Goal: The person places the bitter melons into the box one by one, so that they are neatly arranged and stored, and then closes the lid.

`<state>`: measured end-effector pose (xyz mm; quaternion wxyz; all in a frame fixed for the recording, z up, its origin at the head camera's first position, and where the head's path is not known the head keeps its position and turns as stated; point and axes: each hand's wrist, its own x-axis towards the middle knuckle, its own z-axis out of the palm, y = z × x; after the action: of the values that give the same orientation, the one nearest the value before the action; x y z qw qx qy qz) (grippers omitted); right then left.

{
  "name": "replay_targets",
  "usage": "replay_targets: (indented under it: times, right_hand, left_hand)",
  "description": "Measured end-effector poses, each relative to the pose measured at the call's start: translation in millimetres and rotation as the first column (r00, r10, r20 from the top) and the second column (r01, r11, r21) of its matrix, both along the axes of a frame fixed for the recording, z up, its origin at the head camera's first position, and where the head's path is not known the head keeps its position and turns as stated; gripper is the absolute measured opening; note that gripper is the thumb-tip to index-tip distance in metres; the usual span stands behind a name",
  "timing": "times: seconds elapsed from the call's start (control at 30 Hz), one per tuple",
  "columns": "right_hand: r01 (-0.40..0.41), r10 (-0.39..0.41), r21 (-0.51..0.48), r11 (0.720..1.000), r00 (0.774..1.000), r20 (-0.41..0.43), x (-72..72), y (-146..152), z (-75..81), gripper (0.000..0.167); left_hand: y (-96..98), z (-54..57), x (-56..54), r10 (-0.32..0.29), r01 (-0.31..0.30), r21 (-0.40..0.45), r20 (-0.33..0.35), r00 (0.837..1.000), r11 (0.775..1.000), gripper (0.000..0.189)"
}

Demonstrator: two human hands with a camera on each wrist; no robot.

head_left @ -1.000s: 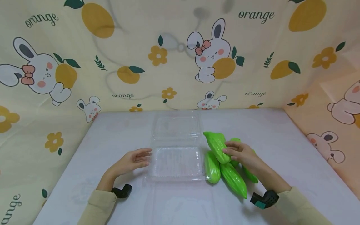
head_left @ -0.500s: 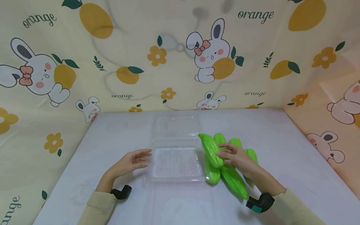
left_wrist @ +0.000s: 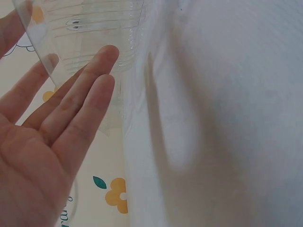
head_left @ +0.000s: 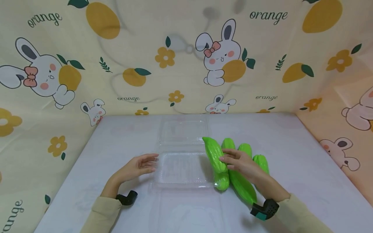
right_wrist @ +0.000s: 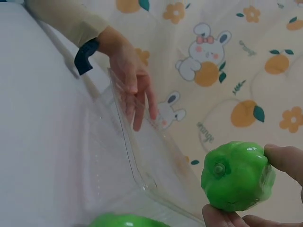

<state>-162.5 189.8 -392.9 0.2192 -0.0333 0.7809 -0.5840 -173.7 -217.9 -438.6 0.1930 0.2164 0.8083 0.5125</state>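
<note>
My right hand [head_left: 237, 161] pinches a glossy green ridged gourd [head_left: 214, 153] between thumb and fingers. The gourd is tilted, its pointed tip toward the back, over the right edge of a clear plastic box [head_left: 183, 168]. In the right wrist view the held gourd [right_wrist: 236, 177] shows its rounded stem end. My left hand [head_left: 142, 165] is at the box's left rim, fingers loosely extended. Up close in the left wrist view, the left hand [left_wrist: 57, 118] has its fingertips at the clear rim; whether they all touch it cannot be told.
Several more green gourds lie right of the box, among them one at the front [head_left: 243, 187] and one at the right [head_left: 261, 163]. The box's clear lid [head_left: 183, 131] lies folded back behind it. A patterned cloth [head_left: 163, 32] hangs around the white table [head_left: 116, 139].
My right hand has carried the gourd leftward from above the other gourds to the box's right edge, uncovering more gourds behind. The left hand has stayed in place.
</note>
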Motion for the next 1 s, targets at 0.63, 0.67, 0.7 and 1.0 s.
replay_targets:
  times: [0.63, 0.67, 0.7, 1.0]
  right_hand:
    - [0.028, -0.026, -0.047, 0.999, 0.999, 0.042, 1.1, -28.2, -0.3, 0.069]
    - [0.025, -0.023, -0.053, 0.998, 0.999, 0.043, 0.8, -29.1, -0.5, 0.069]
    - [0.026, -0.023, -0.058, 0.998, 0.999, 0.042, 0.8, -30.2, -0.2, 0.068]
    - [0.06, -0.056, -0.085, 0.995, 0.997, 0.044, 0.1, -42.8, 0.5, 0.064]
  left_hand:
    - [1.3, 0.6, -0.4, 0.011, -0.011, -0.02, -0.006, 1.0, 1.0, 0.066]
    - [1.4, 0.8, -0.3, 0.007, -0.007, -0.022, -0.01, 1.0, 1.0, 0.066]
    - [1.5, 1.1, -0.1, 0.006, -0.006, -0.022, -0.008, 1.0, 1.0, 0.066]
    - [1.0, 0.7, 0.5, 0.003, -0.003, -0.015, 0.004, 1.0, 1.0, 0.066]
